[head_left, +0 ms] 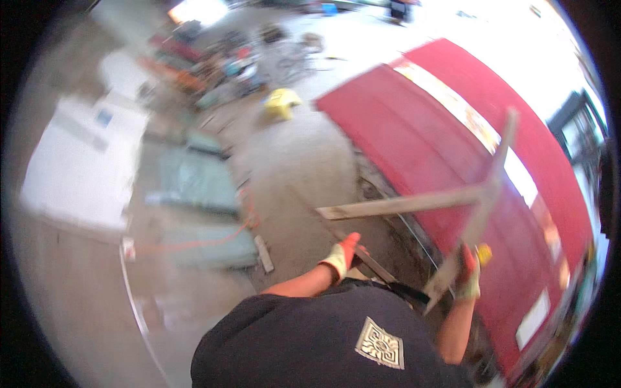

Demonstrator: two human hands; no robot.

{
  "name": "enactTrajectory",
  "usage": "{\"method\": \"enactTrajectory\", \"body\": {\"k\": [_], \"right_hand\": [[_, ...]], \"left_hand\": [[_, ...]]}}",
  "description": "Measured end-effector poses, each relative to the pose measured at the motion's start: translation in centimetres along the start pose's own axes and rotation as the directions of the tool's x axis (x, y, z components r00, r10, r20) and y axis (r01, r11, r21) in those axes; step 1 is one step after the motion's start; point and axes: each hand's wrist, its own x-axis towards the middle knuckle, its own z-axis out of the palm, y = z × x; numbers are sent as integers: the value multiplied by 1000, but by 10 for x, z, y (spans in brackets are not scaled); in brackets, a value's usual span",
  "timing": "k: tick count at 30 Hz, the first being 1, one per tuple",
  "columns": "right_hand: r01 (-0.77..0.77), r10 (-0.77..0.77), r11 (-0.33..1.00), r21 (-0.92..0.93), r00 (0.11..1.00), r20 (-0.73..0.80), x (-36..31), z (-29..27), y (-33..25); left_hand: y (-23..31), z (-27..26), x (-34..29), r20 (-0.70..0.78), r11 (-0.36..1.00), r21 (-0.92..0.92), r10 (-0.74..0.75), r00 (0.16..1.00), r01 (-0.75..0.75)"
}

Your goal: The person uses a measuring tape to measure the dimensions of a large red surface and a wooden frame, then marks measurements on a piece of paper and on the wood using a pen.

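My left hand, in a cream and orange-red work glove, is closed around a long thin dark strip in front of my waist. My right hand, gloved the same way, grips the near end of a large T-shaped wooden square. Its long bar slants up over a red-covered table, while its cross arm points left, above the floor. Beside the right glove shows a small yellow object, too blurred to name.
Blue-green glass panes lie to the left, with an orange cord running across. A short wooden piece is on the floor. Farther off are a yellow rounded object, a blurred heap of items and a white sheet.
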Motion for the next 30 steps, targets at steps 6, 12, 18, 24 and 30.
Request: {"method": "enactTrajectory", "body": {"k": [6,12,18,24,30], "right_hand": [[149,-136,913,-381,989,61,-34,40,-20],[255,-201,847,-466,966,163,-51,130,-20],[284,-163,729,-623,956,245,-69,219,-2],[481,-273,385,-788,875,400,-83,257,32],[689,-96,14,-725,723,685,-96,291,40]], "left_hand": [[-1,-17,-29,-27,996,3,-88,996,88],[10,-61,-73,30,951,218,-232,972,220],[-10,-136,-18,106,974,201,-132,986,108],[68,-136,-30,328,962,-44,270,905,-270],[163,-105,-76,365,837,-262,547,753,-481]]}}
